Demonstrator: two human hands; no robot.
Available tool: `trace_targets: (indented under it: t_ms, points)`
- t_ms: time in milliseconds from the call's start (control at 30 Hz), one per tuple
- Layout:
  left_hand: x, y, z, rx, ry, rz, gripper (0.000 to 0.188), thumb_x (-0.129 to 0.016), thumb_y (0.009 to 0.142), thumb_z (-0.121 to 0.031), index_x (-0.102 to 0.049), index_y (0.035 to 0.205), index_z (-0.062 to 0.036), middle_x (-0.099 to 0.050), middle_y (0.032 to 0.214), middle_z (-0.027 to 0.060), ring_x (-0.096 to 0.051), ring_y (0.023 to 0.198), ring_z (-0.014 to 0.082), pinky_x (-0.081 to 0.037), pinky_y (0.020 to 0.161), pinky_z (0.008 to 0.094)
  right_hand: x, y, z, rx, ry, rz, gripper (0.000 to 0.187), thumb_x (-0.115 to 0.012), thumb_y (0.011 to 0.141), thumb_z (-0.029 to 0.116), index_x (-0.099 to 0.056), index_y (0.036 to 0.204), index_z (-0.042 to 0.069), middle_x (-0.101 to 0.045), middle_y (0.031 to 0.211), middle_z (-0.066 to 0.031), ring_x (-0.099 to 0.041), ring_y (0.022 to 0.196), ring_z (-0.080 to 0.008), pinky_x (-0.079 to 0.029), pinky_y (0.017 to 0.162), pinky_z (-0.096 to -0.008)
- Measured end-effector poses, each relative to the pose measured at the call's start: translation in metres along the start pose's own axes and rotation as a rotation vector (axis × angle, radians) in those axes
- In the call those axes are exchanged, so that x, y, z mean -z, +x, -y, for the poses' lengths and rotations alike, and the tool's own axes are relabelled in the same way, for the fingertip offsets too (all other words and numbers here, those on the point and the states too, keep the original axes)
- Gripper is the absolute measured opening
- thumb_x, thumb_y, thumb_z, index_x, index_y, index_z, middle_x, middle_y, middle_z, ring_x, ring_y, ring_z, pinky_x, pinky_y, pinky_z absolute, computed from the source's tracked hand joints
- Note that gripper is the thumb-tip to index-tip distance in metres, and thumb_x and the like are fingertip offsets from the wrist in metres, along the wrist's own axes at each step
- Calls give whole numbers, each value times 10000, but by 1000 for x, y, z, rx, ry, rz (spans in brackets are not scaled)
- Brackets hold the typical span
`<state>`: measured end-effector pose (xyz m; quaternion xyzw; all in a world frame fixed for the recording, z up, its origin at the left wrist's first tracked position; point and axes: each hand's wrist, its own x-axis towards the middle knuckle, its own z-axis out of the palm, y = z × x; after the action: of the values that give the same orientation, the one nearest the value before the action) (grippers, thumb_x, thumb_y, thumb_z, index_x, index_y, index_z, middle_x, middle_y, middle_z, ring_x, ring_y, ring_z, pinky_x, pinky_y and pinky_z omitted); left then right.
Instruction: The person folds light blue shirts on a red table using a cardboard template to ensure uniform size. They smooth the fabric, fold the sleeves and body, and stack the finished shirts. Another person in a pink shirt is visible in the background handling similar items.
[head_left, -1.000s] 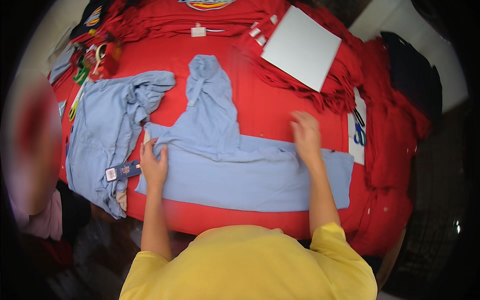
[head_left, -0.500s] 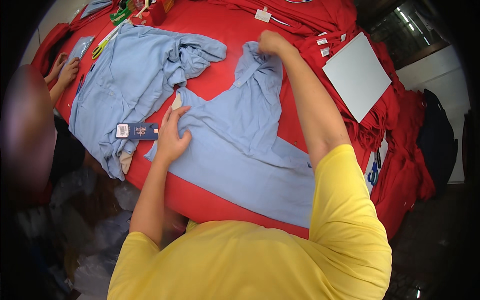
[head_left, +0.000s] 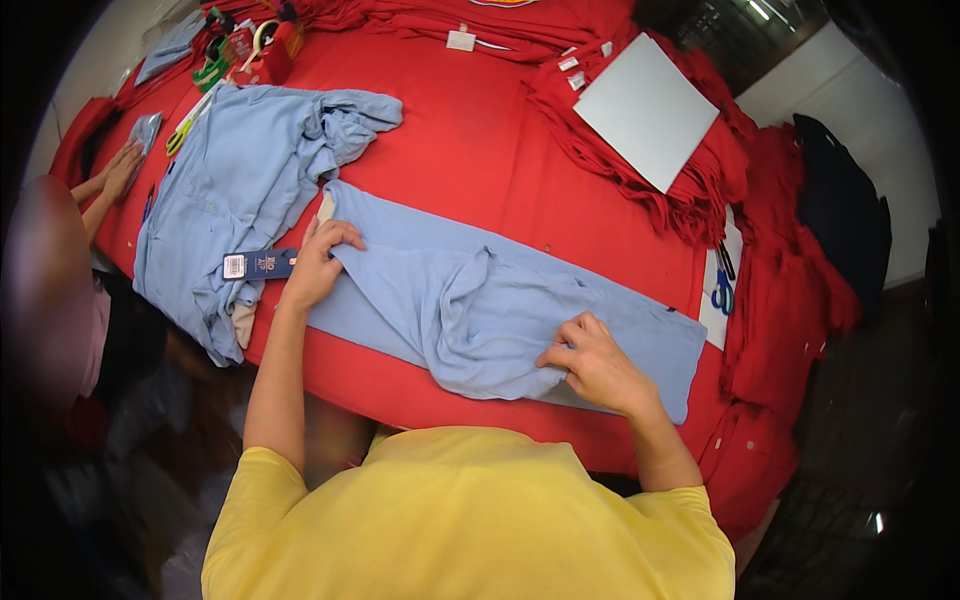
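Observation:
A light blue shirt [head_left: 400, 240] lies lengthwise before me on the red-covered table [head_left: 460, 110], folded into a long strip with its sleeve laid back over the body. My left hand [head_left: 322, 258] has its fingers bent over the shirt's left end, gripping the fabric by the fold. Near the strip's right half, my right hand [head_left: 590, 362] pinches the cloth of the turned-back sleeve, close to the near edge. A dark blue hang tag [head_left: 262, 264] lies left of my left hand, partly over a second light blue shirt [head_left: 240, 170].
A white board [head_left: 648, 112] rests on piled red garments [head_left: 560, 100] at the far right. Blue-handled scissors [head_left: 722, 295] lie at the right edge, yellow-handled scissors [head_left: 180, 137] at the left. Tape rolls stand in a red holder [head_left: 265, 62]. A co-worker's hands [head_left: 118, 172] touch a plastic-wrapped packet [head_left: 143, 135].
My right hand has come down from the far side toward me, bringing the sleeve back over the shirt's body. My left hand stays at the left end, its fingers now more bent.

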<state>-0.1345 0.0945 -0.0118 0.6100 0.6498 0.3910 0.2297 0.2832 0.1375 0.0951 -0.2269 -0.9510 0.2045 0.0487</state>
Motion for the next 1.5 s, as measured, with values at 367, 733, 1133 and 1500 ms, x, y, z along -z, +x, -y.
trace_targets:
  t_ms: [367,733,1133,1500]
  points:
    - [4,-3,6,-10,44,97,258,-439,651,56,-652,738,-63,-603,1079,41,-517,1132,176,-58,1187,421,-24,-47,-2,-243,-236,-425,400,-566,681,-122,-639,1028,61,-574,1063,-120,-485,1040,-345,-451,851,-390]
    - [-63,8,-99,-293,246,222,322,-701,747,-274,-683,1011,-92,-554,1208,105,-491,1101,292,-345,1009,449,-57,-37,-14,-568,197,-467,281,-638,834,53,-600,1111,34,-586,1034,-158,-591,961,-319,-481,796,-361]
    - [-110,21,-109,-356,358,-401,252,-727,767,-154,-607,945,-23,-601,952,113,-538,961,289,-383,874,402,-72,-57,-42,-572,138,-760,313,-628,884,166,-548,1149,21,-542,1121,-157,-552,915,-301,-467,772,-350]
    - [-190,-17,-175,-588,426,193,613,-696,757,-336,-526,1335,-222,-411,1433,136,-321,1354,351,-219,1092,592,-67,-203,-64,-1513,-265,-676,543,-704,806,379,-546,1180,19,-547,1176,-184,-491,1111,-369,-407,926,-450]
